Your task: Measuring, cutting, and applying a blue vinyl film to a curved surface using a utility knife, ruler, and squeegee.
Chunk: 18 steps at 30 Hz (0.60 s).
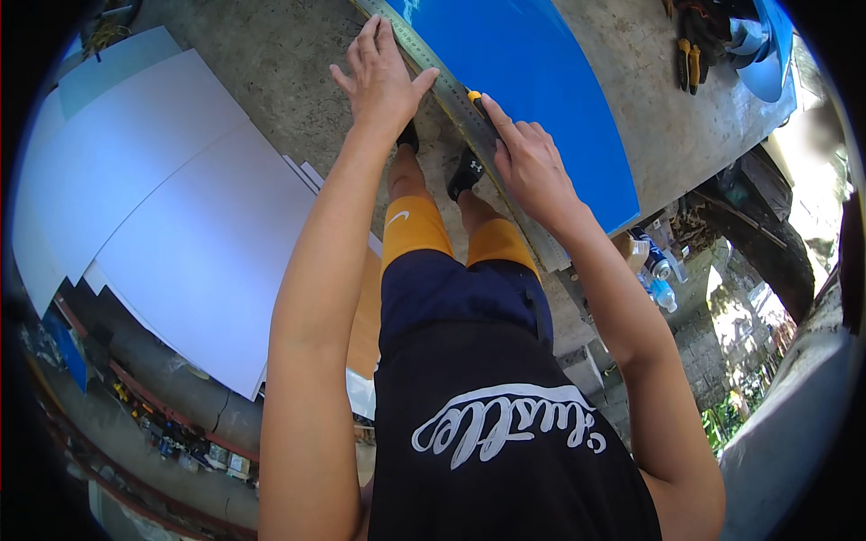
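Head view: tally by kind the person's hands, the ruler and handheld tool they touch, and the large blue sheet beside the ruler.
Bare hands (left hand, right hand): 2
Metal ruler: 1
Yellow-and-black handheld tool, likely a utility knife: 1
Large blue sheet: 1
Total: 5

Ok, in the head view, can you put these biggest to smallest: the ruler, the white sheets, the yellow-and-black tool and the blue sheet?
1. White sheets, all together
2. Blue sheet, though the picture's top edge cuts it off
3. Ruler, long but thin
4. Yellow-and-black tool, partly hidden by the right hand
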### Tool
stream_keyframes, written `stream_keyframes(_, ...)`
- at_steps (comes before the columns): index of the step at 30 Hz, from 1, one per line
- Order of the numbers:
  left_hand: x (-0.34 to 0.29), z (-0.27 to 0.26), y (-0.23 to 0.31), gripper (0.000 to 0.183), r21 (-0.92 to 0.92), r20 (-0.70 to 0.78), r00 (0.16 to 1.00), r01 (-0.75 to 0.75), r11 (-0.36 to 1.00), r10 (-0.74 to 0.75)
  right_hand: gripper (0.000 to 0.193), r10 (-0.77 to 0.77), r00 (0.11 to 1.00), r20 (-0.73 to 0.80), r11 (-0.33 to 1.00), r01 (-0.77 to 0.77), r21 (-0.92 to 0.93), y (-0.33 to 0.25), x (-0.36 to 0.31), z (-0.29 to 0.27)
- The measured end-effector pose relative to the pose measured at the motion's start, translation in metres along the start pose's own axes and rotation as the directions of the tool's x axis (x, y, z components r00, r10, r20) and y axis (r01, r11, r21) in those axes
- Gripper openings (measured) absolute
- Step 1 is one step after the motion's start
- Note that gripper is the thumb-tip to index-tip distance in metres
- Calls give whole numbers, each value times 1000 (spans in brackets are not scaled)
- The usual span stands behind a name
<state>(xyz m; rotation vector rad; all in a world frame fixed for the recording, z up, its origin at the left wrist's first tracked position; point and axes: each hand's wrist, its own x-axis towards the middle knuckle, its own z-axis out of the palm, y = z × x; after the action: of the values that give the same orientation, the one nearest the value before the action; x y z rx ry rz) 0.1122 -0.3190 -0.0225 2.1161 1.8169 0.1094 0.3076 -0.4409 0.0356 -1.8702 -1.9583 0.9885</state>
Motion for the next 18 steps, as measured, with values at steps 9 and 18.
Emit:
stream_keyframes(9, -104, 24, 65, 97, -135, 14, 1000, -25, 991, 27, 66, -51, 996, -74, 999, 52, 7, 9, -1, 10)
stream_keyframes(18, -115, 33, 75, 109, -97, 61, 998, 4, 995, 2, 62, -42, 999, -9, 999, 42, -4, 14, 5, 9)
